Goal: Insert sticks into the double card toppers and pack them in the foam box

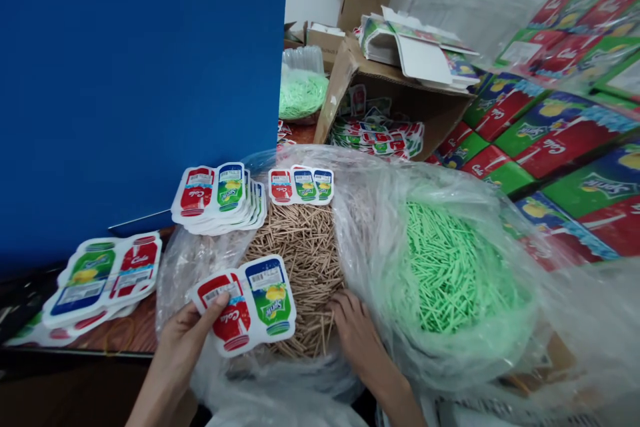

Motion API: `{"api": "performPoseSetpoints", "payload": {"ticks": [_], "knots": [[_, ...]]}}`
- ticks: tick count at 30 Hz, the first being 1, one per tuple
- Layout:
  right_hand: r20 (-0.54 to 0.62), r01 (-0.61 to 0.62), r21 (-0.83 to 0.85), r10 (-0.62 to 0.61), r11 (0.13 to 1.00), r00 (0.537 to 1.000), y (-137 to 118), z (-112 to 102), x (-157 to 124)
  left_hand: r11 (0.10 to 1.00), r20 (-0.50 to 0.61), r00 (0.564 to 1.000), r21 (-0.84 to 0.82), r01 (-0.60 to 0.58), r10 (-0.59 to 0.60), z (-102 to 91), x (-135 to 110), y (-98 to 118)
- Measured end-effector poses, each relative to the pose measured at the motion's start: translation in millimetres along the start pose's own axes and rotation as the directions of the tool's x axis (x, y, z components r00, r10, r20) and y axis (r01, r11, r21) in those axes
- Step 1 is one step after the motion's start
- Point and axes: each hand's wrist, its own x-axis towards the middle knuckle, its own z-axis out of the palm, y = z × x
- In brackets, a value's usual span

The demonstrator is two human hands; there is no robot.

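Head view, from the biggest thing down to your hands:

- A flat, plain blue panel (140, 80) stands upright across the left half and hides whatever lies behind it.
- Stacked red and green printed cartons (565, 133) fill the right side under clear film, well away from your hands.
- A clear plastic bag (380, 227) sits front and right, its mouth pulled wide, probably so the thin green sticks (450, 273) inside stay reachable.
- Just left of it, a heap of thin tan wooden sticks (300, 247) lies in its own opened plastic, directly before you.
- An open brown cardboard box (345, 80) rests tipped on its side behind the bags, with more printed cards spilling from it.
- On the brown desk (135, 330), a loose pile of can-shaped printed cards (105, 277) lies at far left.
- A fanned stack of similar cards (220, 197) rests on the back edge of the tan heap, near a single three-can card (301, 185).
- Your left hand (187, 333) holds a red and green two-can card (255, 303) above the near edge of the tan sticks. The grip is a pinch at the card's left edge, thumb on top, seemingly to keep the printed face up.
- Your right hand (357, 333) lies palm down with its fingertips in the tan sticks. You cannot tell whether its grip has closed on any.
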Motion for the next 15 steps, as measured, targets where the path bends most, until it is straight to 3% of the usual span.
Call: {"api": "performPoseSetpoints", "payload": {"ticks": [4, 10, 15], "knots": [[0.054, -0.049, 0.234, 0.038, 0.971, 0.998, -0.2, -9.7, 8.3, 0.999, -0.004, 1.000, -0.030, 0.027, -0.027, -3.3, -1.1, 1.6], [0.062, -0.078, 0.404, 0.058, 0.911, 0.996, -1.5, -14.4, 13.4, 0.994, -0.009, 0.996, -0.062, 0.091, -0.092, -5.7, -6.8, 7.0], [0.108, -0.131, 0.600, 0.083, 0.789, 0.991, 0.1, -24.3, 13.5, 0.992, 0.040, 0.991, -0.012, 0.127, -0.127, -3.5, -18.0, 9.2]]}}
